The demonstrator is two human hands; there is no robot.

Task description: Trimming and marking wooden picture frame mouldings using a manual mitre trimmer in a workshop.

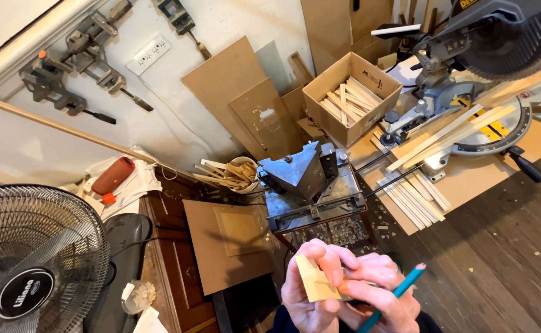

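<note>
At the bottom centre my left hand (307,290) pinches a small pale wooden piece (313,285) with a mitred end, thumb on top. My right hand (378,295) rests against it from the right and holds a blue pencil (394,296), its point angled up to the right. Both hands hover over the floor in front of a grey metal corner-cutting machine (304,176) on a small stand.
A mitre saw (480,55) sits on a bench at the upper right with thin wood strips (431,148) across its bed. A cardboard box of wood strips (350,95) stands behind. A fan (33,259) fills the lower left. Clamps (73,61) hang on the wall.
</note>
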